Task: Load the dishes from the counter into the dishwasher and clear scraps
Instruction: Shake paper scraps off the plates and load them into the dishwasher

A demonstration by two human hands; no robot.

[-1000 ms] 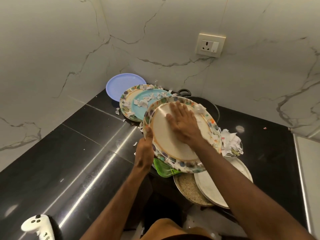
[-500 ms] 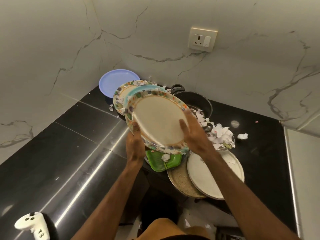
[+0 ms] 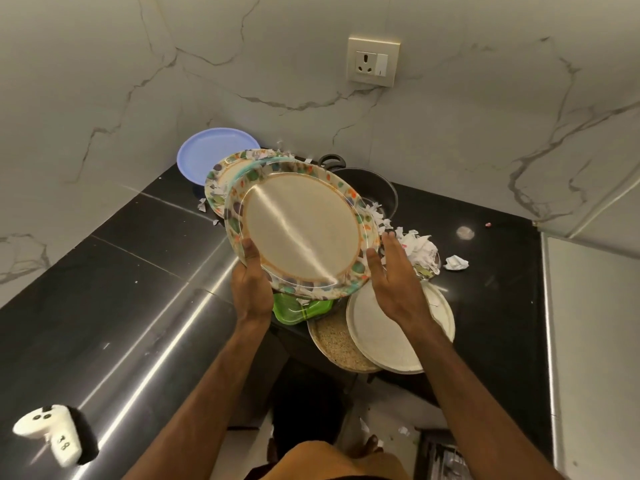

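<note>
A large floral-rimmed plate (image 3: 301, 226) is tilted above the pile of dishes, its cream centre bare. My left hand (image 3: 251, 284) grips its near-left rim with the thumb on top. Beside the plate's right rim is my right hand (image 3: 394, 275), fingers straight and touching the edge or just off it. Paper scraps (image 3: 420, 252) are heaped in a bowl to the right. Behind the held plate sit a second floral plate (image 3: 221, 174) with scraps and a lilac plate (image 3: 207, 155). Under it lie a green dish (image 3: 294, 310), a speckled plate (image 3: 334, 344) and a white plate (image 3: 384, 341).
A dark pan (image 3: 370, 188) stands at the back against the marble wall, below a socket (image 3: 373, 62). One crumpled scrap (image 3: 456, 262) lies on the black counter (image 3: 138, 292). A white controller (image 3: 48, 433) rests at the near left. Loose scraps dot the floor below.
My right hand came off the plate's centre, where it was sweeping scraps, and moved to the right rim. The plate has been lifted and tilted, and the scraps now lie in the bowl at right.
</note>
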